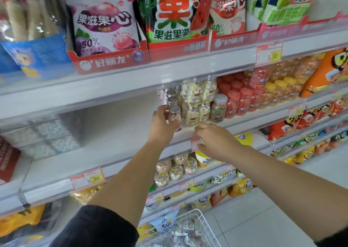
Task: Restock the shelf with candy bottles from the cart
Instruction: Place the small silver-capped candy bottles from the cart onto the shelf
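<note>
Mid-aisle shelf, where my left hand gripped a silver-capped candy bottle beside packed cream-filled bottles, my right hand at the shelf lip, its grip unclear, above the cart.

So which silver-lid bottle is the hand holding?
The front bottle of the silver-lid row, nearest the shelf edge: the left hand grips it. The ones behind it stand free.

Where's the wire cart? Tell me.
The wire cart sits at the bottom centre of the head view, low between both arms, below the left hand and right hand.
</note>
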The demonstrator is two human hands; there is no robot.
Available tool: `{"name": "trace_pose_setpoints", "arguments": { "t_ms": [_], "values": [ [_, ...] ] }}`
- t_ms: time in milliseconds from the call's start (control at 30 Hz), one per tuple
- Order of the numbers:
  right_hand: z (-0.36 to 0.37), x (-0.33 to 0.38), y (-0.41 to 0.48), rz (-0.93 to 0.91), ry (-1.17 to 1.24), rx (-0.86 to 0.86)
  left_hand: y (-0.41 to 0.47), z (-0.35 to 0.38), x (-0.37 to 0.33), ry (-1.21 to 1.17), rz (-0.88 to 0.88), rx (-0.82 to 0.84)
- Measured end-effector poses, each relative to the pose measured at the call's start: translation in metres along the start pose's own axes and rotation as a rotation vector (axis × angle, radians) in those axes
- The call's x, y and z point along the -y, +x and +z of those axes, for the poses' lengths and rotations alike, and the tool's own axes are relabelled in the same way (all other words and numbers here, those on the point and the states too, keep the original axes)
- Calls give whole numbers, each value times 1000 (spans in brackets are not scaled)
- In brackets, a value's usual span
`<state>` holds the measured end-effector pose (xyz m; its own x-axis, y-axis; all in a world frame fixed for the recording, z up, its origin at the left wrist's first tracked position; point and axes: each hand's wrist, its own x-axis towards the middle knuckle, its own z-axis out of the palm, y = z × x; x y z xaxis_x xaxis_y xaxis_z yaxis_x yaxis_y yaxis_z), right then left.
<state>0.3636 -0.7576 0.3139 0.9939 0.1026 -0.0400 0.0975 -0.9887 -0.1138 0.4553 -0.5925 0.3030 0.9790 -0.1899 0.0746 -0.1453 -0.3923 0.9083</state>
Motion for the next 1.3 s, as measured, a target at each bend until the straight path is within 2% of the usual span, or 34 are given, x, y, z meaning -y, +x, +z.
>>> {"name": "trace_pose_setpoints", "arguments": {
  "t_ms": [100,267,833,933,1033,1100,1167,1300],
  "values": [
    [2,-2,0,-15,5,-22,0,1,0,81,-39,-21],
    [2,0,0,-17,19,-37,9,1,0,204,-111,93],
    [2,3,-3,-13,41,-72,12,12,0,194,-68,70],
    [10,-1,-13,-39,129,-153,-3,3,-7,254,-6,48],
    [32,-3,-34,-86,220,-266,-44,-12,-7,213,188,-24],
    [58,-4,-50,-65,280,-234,-78,-20,6,208,311,-31],
    [93,-3,-66,-3,343,-130,-111,-24,29,212,350,25],
    [163,7,-91,66,408,93,-164,-16,102,239,199,159]
  ]
}}
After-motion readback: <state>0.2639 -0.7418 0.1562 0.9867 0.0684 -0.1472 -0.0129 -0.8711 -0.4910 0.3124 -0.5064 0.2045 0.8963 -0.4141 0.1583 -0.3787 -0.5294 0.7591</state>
